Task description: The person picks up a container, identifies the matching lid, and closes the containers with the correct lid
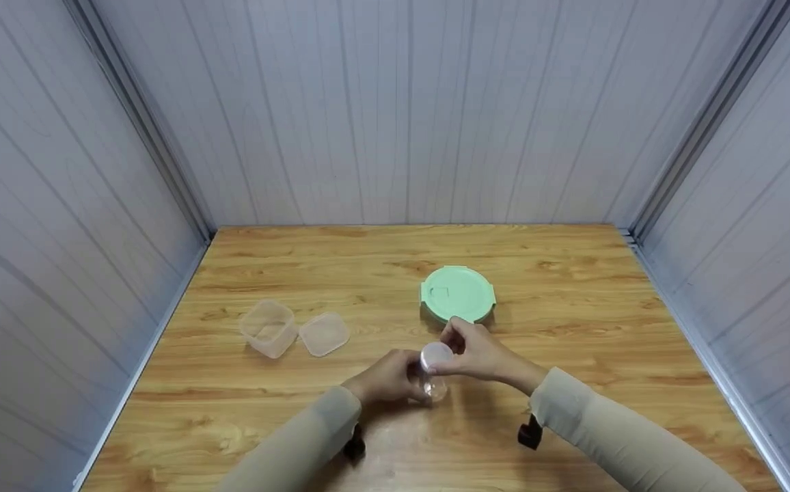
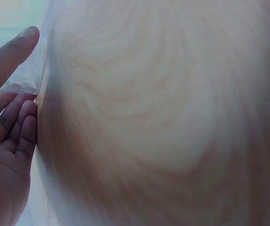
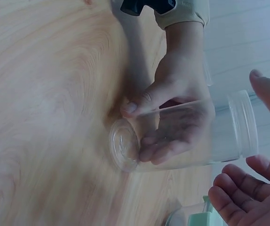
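My left hand grips a clear plastic jar by its side, thumb on one face and fingers round the other. The jar stands upright, its base close over the wooden table. On its top sits a translucent round lid. My right hand is at this lid, its thumb and bent fingers spread on either side of the rim. In the right wrist view, a gap shows between the thumb and the lid. The left wrist view shows my left hand with the jar's clear wall at the thumb.
A round container with a mint green lid stands just beyond my right hand. To the left are a translucent square box, without its cover, and a flat translucent square lid beside it. Pale panel walls border the wooden table.
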`<state>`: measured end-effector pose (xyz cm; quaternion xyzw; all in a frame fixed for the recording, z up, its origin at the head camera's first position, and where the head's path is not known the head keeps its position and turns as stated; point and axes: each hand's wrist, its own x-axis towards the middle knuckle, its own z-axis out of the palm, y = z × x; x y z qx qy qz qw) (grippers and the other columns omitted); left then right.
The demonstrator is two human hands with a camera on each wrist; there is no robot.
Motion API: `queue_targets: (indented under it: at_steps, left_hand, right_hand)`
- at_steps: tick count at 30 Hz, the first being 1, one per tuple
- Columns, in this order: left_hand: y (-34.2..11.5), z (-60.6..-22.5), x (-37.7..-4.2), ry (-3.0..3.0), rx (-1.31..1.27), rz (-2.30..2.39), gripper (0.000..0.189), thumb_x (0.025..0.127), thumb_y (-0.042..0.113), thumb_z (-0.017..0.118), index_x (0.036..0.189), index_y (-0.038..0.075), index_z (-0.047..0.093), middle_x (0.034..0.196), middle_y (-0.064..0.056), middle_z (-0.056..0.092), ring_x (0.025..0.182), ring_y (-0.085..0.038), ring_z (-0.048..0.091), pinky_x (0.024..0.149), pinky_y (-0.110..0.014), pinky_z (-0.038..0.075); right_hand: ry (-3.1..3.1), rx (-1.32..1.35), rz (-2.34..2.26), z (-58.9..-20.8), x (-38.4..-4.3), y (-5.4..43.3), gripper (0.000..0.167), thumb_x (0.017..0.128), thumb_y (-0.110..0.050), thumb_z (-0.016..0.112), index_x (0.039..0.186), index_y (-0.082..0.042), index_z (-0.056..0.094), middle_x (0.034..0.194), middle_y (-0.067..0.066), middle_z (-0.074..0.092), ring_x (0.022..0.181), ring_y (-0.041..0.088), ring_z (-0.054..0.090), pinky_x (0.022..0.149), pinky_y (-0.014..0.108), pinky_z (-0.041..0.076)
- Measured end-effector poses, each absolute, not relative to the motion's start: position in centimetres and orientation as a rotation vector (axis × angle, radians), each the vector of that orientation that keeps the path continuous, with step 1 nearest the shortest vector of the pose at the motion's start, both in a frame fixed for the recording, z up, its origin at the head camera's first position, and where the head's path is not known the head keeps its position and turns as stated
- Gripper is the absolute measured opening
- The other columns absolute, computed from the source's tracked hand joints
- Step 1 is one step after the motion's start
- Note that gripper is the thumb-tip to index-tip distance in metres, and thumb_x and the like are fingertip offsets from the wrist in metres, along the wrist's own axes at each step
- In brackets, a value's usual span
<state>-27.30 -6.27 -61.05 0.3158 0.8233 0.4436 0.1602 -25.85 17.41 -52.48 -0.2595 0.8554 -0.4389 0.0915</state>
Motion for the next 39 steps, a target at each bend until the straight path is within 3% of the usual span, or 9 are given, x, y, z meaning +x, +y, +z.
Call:
queue_targets:
  at_steps: [8,20,26,33,39]
  left_hand:
    - [-6.3,-61.0,-27.3,2.347,0.895,1.274,0.049,0.077,0.019,0.101,0.12,0.014,0.078,0.098,0.013,0.071,0.087,0.0,0.06,0.081,-0.02,0.052]
    - [-6.3,-61.1,-27.4,2.334,0.879,1.262,0.055,0.079,0.017,0.099,0.129,0.013,0.077,0.116,0.007,0.078,0.103,-0.003,0.066,0.099,-0.024,0.055]
    - [-6.3,-61.1,-27.5,2.328,0.892,1.273,0.048,0.08,0.015,0.098,0.124,0.011,0.078,0.109,0.002,0.079,0.095,-0.002,0.064,0.091,-0.022,0.055]
    - [-6.3,-61.1,-27.4,2.329,0.901,1.274,0.047,0.08,0.016,0.099,0.122,0.012,0.078,0.108,-0.003,0.079,0.092,-0.002,0.062,0.087,-0.022,0.054]
    - [-6.3,-61.1,-27.5,2.333,0.902,1.267,0.049,0.079,0.018,0.099,0.123,0.012,0.078,0.106,-0.001,0.078,0.09,0.0,0.061,0.085,-0.02,0.053]
  right_hand:
    - [2.399,-0.913,-1.299,-52.2,-27.1,17.7,0.052,0.086,-0.021,0.093,0.126,0.001,0.068,0.117,0.015,0.073,0.101,0.013,0.065,0.093,0.032,0.059]
    - [2.165,-1.065,-1.287,-52.0,-28.2,19.0,0.055,0.091,-0.008,0.084,0.14,0.007,0.065,0.135,0.025,0.069,0.113,0.013,0.067,0.1,0.026,0.057]
    - [2.111,-1.093,-1.331,-52.3,-28.5,19.2,0.055,0.088,-0.004,0.083,0.138,0.01,0.065,0.134,0.029,0.069,0.116,0.016,0.069,0.103,0.028,0.058]
    - [2.157,-1.022,-1.366,-52.5,-28.2,18.9,0.048,0.087,-0.006,0.087,0.129,0.009,0.069,0.126,0.027,0.073,0.107,0.009,0.07,0.097,0.026,0.059]
    - [2.224,-0.929,-1.4,-52.6,-27.4,18.6,0.044,0.085,-0.006,0.09,0.122,0.007,0.069,0.12,0.022,0.074,0.101,0.01,0.069,0.093,0.025,0.059]
